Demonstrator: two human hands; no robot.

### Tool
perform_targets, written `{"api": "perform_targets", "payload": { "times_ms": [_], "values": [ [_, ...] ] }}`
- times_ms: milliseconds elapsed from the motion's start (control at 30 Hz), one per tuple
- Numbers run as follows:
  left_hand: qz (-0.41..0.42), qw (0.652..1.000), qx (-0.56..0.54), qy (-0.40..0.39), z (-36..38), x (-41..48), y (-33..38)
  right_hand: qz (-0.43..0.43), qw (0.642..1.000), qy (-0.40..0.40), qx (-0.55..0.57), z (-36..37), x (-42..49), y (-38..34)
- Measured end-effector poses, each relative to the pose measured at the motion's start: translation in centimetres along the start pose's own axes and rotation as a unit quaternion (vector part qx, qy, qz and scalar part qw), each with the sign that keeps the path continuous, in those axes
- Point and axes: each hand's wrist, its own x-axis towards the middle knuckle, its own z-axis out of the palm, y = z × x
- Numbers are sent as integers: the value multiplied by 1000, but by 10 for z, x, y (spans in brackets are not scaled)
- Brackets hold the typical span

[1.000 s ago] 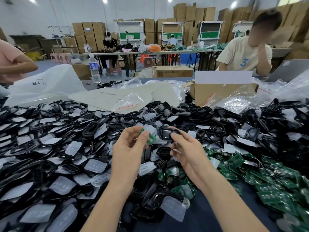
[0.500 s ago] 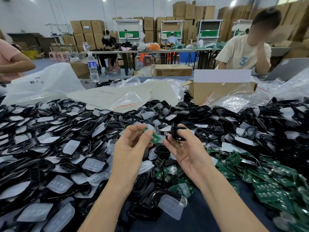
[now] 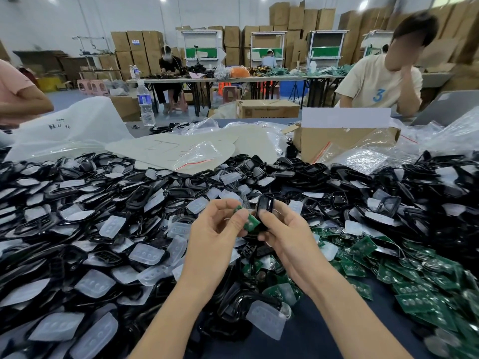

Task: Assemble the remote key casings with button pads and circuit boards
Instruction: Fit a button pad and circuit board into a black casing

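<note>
Pinching green circuit board [image 3: 248, 220] in left hand [image 3: 215, 238], gripping black casing [image 3: 265, 205] roughly upright in right hand [image 3: 287, 237], in contact. Held over bench [image 3: 311, 342] heaped with casings [image 3: 143, 195], clear button pads [image 3: 146, 255], boards [image 3: 414, 288] at right.

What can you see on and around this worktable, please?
held circuit board: one, green, between both hands
held casing: one, black, beside that board
loose casings: many, black, across the table
button pads: many, translucent white, among the casings
loose circuit boards: many, green, near right
plastic bags: several, clear, far side
cardboard box: one, brown, far right
water bottle: one, clear, far left
seated person: one, beige shirt, opposite right
left hand: one, pinches the held circuit board
right hand: one, grips the held casing
</note>
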Motion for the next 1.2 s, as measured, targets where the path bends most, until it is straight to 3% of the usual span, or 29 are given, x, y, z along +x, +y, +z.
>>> {"api": "perform_targets", "payload": {
  "times_ms": [233, 500, 1200],
  "values": [
    [1, 999, -2, 34, -3, 3, -2, -24, 994, -21, -107, 1, -5, 0],
    [24, 992, 78, 93, -5, 3, -5, 9, 990, -114, -81, 2, -3, 2],
    [42, 988, 110, 102, -2, 1, -4, -91, 981, -105, -139, 11, -7, 3]
  ]
}}
